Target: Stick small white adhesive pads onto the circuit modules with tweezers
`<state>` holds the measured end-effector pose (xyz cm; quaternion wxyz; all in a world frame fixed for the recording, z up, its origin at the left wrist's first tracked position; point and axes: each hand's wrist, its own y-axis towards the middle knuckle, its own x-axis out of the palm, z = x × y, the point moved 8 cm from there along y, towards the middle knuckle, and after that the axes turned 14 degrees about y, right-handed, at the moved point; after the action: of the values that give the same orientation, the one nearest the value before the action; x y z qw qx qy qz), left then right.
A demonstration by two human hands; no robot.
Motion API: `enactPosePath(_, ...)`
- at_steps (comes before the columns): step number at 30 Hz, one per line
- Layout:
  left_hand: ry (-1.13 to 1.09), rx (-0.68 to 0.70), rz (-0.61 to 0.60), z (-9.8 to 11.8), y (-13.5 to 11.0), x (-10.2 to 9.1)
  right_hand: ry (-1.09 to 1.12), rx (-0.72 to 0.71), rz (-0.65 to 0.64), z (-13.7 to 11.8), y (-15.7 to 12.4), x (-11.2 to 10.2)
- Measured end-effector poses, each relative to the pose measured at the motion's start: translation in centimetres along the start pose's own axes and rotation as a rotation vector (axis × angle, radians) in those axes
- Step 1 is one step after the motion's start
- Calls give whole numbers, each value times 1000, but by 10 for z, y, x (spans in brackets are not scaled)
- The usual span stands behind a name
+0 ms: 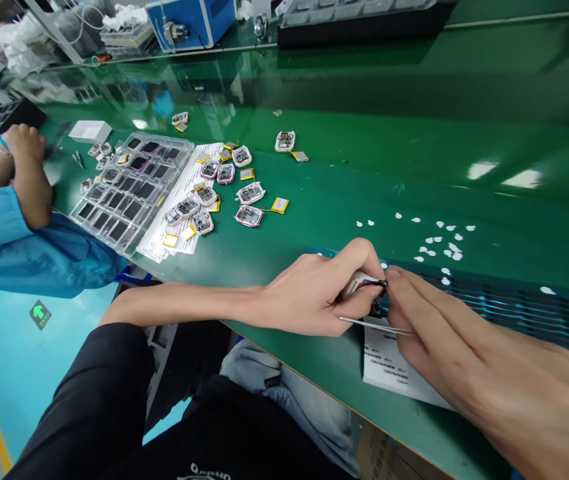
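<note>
My left hand [314, 293] is closed around a small white-cased electronic device [356, 284], mostly hidden by the fingers. My right hand [464, 343] meets it at the device's dark edge, thumb and fingers pressed together. Thin metal tweezers [377, 325] lie in the right hand, their points sticking out to the left beneath the left fingers. What the right fingertips touch on the device is hidden. Under the hands are a white printed sheet [389, 370] and a dark teal striped sheet [504, 303]. Small white tabbed stickers [454, 252] are scattered just beyond.
Several opened devices [249, 215] with yellow-edged batteries [279, 205] lie left on the green table [344, 180], some on printed paper. A clear compartment tray [164, 193] holds dark screens. A co-worker's arm [32, 177] rests farther left. A blue box [192, 25] and black tray [364, 30] stand behind.
</note>
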<state>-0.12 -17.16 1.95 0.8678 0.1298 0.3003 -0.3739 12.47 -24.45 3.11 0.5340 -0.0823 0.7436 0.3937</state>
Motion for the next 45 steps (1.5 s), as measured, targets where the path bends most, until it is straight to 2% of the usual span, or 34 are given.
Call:
enactPosePath(3,7,31,85,-2,-2,0,-97,-137,15,-15,9,-3)
enactPosePath(4,0,48,111,-2,-2,0,-62,-118,43,-15,13,-7)
enactPosePath(7,-45,130,172,0,-2,0,248,85,135,0,23,-17)
enactPosePath(9,-58,180,182,4,-2,0,427,219,157,11,24,-16)
enactPosePath(15,-21,198,126,11,-3,-2,539,431,95,25,26,-4)
enactPosePath(21,43,152,9,5,-3,7,709,651,52,36,19,1)
enactPosePath(24,103,163,4,4,-4,11,675,658,49,36,16,0)
enactPosePath(28,262,197,31,0,-4,13,683,537,37,39,20,-1)
enactPosePath(31,525,327,51,5,-7,17,709,522,10,52,23,-3)
enactPosePath(36,774,788,112,33,-28,29,777,597,-5,73,24,-15)
enactPosePath(38,832,900,85,39,-34,35,740,584,2,78,24,-20)
enactPosePath(41,878,901,-17,37,-32,41,767,608,-123,84,17,-10)
enactPosePath(45,891,804,-125,28,-26,43,880,548,-424,79,8,14)
